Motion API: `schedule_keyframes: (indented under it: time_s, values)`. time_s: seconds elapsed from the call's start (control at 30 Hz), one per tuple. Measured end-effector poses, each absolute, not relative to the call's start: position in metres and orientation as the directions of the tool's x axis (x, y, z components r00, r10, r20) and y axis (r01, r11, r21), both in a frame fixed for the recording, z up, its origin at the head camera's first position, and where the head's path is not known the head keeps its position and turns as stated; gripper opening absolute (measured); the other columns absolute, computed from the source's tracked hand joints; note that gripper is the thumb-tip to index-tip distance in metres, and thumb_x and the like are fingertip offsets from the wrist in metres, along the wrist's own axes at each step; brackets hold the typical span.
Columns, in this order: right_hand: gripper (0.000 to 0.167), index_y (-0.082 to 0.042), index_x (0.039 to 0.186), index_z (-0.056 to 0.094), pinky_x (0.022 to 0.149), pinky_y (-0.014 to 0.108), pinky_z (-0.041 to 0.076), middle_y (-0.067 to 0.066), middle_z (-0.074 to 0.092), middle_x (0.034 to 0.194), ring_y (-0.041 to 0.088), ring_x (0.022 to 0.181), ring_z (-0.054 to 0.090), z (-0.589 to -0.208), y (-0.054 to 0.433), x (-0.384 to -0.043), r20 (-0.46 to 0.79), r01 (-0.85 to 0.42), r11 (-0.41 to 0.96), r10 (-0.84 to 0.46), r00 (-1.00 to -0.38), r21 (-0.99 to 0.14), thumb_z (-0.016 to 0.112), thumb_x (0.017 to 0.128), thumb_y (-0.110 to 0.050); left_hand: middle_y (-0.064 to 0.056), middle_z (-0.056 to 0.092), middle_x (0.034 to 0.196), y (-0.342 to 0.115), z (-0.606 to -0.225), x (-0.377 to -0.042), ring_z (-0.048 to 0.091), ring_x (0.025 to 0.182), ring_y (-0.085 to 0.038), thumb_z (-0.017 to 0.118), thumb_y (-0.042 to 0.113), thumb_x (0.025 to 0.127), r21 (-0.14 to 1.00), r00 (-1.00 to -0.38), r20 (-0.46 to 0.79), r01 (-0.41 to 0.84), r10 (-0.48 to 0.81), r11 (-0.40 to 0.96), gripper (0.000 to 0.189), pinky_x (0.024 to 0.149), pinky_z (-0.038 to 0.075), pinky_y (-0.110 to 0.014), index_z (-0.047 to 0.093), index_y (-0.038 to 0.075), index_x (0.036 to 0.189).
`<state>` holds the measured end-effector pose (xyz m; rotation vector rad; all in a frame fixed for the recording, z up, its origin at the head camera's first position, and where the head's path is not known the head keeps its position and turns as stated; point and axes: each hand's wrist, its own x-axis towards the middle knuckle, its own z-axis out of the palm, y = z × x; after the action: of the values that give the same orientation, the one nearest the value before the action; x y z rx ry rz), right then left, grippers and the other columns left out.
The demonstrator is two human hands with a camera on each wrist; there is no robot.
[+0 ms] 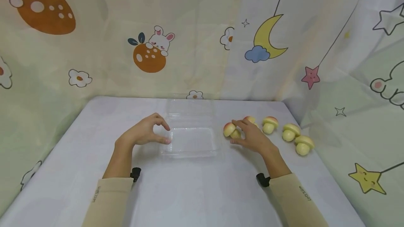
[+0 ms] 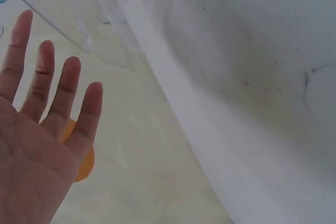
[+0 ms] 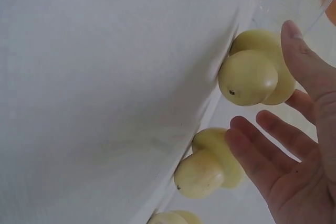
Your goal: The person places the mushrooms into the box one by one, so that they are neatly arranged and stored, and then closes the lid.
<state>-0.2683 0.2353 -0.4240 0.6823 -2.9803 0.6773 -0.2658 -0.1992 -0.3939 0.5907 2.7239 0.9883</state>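
A clear plastic clamshell box point(image 1: 193, 141) lies with its lid raised towards the back of the table. My left hand point(image 1: 144, 130) is at the box's left side, thumb and fingers spread in a C shape and holding nothing. Beside the box on the right sits a toy mushroom point(image 1: 229, 129) with a red and yellow cap, tipped over. Around it my right hand point(image 1: 252, 137) hovers with thumb and fingers apart; in the right wrist view the thumb overlaps this mushroom point(image 3: 248, 78), and contact is unclear. Another mushroom point(image 1: 250, 118) is partly hidden behind that hand.
Several more toy mushrooms, one of them a mushroom point(image 1: 270, 125) standing near the back, curve along the right of the white table point(image 1: 195, 192). A patterned curtain point(image 1: 195, 45) rises at the back and sides. A black wrist mount point(image 1: 262, 180) sits below the right wrist.
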Motion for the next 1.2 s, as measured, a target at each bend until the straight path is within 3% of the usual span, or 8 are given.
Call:
schedule_keyframes:
  time_s: [0.3, 0.77, 0.97, 1.2]
  values:
    - [0.080, -0.005, 0.152, 0.047, 0.095, 0.057, 0.052, 0.021, 0.053, 0.143, 0.036, 0.114, 0.062, -0.423, 0.230, -0.272, 0.113, -0.456, 0.795, -0.451, -0.886, -0.400, 0.083, 0.087, -0.034, 0.003, 0.055, 0.132, -0.211, -0.397, -0.259, 0.049, 0.132, -0.033, 0.091, 0.046, 0.075, 0.688, -0.902, -0.060, 0.273, 0.428, 0.672, 0.053, 0.109, 0.041, -0.056, 0.073, 0.018, 0.116]
    - [0.062, -0.003, 0.140, 0.053, 0.098, 0.059, 0.051, 0.023, 0.056, 0.139, 0.041, 0.121, 0.060, -0.427, 0.224, -0.276, 0.129, -0.464, 0.802, -0.451, -0.883, -0.375, 0.082, 0.089, -0.025, 0.000, 0.056, 0.130, -0.212, -0.405, -0.254, 0.051, 0.131, -0.030, 0.090, 0.042, 0.078, 0.717, -0.884, -0.029, 0.306, 0.466, 0.626, 0.048, 0.110, 0.042, -0.059, 0.073, 0.015, 0.114]
    - [0.059, 0.001, 0.137, 0.052, 0.099, 0.056, 0.051, 0.022, 0.060, 0.135, 0.038, 0.121, 0.061, -0.426, 0.224, -0.278, 0.120, -0.443, 0.803, -0.434, -0.893, -0.398, 0.079, 0.092, -0.025, -0.001, 0.057, 0.130, -0.209, -0.404, -0.256, 0.050, 0.132, -0.033, 0.090, 0.040, 0.078, 0.721, -0.876, -0.050, 0.301, 0.480, 0.624, 0.047, 0.111, 0.041, -0.059, 0.073, 0.015, 0.115]
    - [0.054, 0.001, 0.135, 0.051, 0.090, 0.054, 0.052, 0.020, 0.063, 0.126, 0.033, 0.106, 0.063, -0.423, 0.229, -0.280, 0.143, -0.415, 0.820, -0.392, -0.909, -0.393, 0.076, 0.095, -0.025, 0.000, 0.057, 0.130, -0.206, -0.401, -0.260, 0.050, 0.131, -0.033, 0.090, 0.039, 0.079, 0.714, -0.874, -0.067, 0.295, 0.482, 0.635, 0.047, 0.112, 0.041, -0.058, 0.073, 0.016, 0.116]
